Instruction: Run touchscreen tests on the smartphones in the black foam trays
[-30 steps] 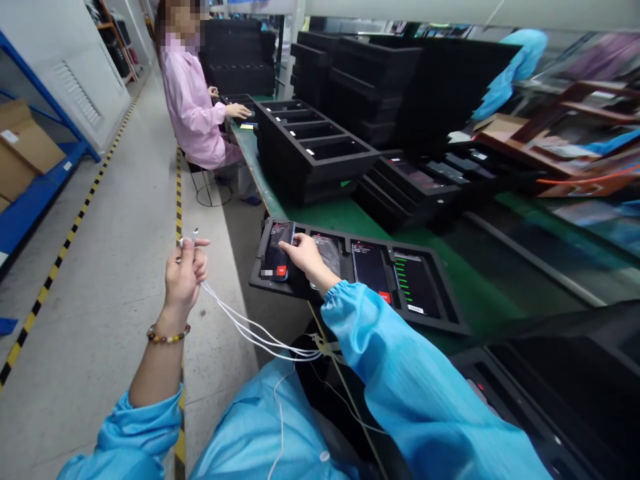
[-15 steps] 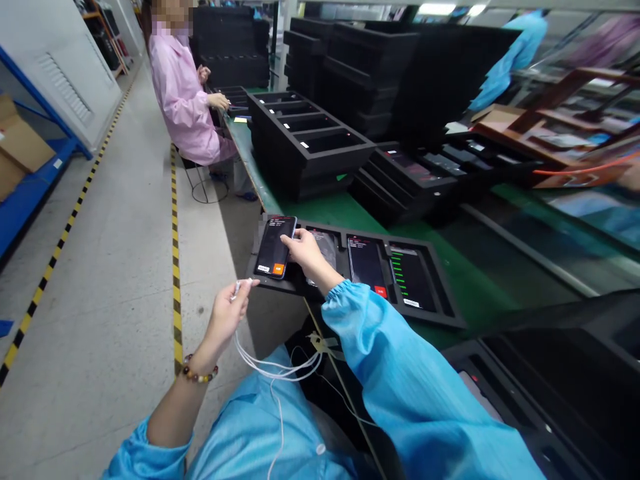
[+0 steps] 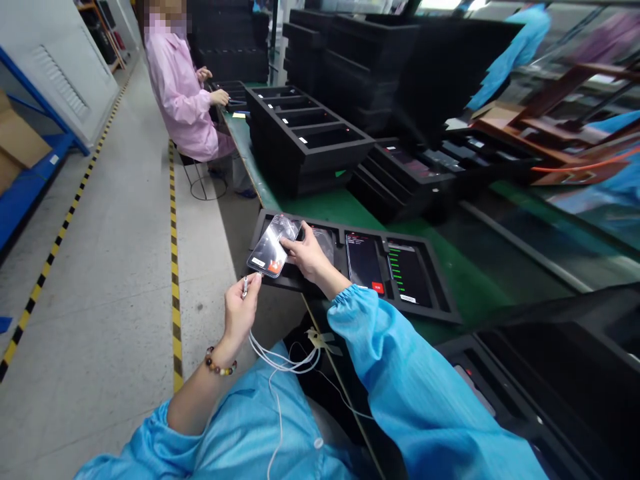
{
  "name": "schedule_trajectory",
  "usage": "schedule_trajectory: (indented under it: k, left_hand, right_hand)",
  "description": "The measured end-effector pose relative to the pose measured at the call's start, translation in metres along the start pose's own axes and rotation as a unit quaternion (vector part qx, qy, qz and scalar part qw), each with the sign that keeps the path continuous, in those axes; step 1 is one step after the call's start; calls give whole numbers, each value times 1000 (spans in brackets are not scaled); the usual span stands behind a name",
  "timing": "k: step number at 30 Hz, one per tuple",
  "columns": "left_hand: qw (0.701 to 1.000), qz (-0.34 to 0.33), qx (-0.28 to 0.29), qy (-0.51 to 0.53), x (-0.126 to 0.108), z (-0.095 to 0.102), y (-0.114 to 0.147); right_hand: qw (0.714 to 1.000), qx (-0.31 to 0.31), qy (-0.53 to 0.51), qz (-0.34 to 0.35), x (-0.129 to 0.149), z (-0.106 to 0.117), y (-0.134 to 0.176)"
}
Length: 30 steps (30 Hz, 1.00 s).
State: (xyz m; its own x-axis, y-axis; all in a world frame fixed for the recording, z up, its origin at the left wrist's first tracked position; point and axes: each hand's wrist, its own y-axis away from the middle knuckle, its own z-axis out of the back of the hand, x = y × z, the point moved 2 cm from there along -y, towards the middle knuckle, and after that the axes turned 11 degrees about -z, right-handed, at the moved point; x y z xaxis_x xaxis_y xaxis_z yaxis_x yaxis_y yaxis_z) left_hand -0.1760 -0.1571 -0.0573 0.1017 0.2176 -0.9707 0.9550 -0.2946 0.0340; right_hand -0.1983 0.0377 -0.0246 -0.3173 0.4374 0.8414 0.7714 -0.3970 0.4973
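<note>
- Slanting over the tray's [image 3: 435, 314] left end at the table [image 3: 335, 203], the phone [image 3: 266, 249] points its long axis down-left, lower end toward the left hand [image 3: 242, 301].
- Left hand: just beside that end, fingers pinched on white cables [image 3: 266, 355]; plug seating cannot be confirmed.
- Right hand [image 3: 309, 256]: closed on the phone's right side, thumb over the screen; forearm angled in from lower right.

One phone [image 3: 270, 248] is held, one tray [image 3: 435, 312] holds three
</note>
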Motion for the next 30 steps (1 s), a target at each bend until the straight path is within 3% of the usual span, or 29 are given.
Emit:
schedule_trajectory:
  k: [9,13,17,21,26,30]
  left_hand:
    - [1000,3,-10,6,1,-9,9]
    - [1000,17,20,-5,4,-7,10]
    - [998,8,50,-38,-1,6,4]
    - [996,-61,-5,-71,-16,27,1]
    - [992,-79,-13,-95,-47,48,6]
    - [995,24,98,-24,-73,44,15]
  right_hand:
    - [998,43,35,7,3,2,10]
    - [996,49,68,0,10,5,9]
    - [992,29,118,-27,23,13,2]
    - [982,2,185,-37,32,10,-1]
    - [949,-37,314,-7,48,2,6]
    - [892,-143,427,43,69,33,12]
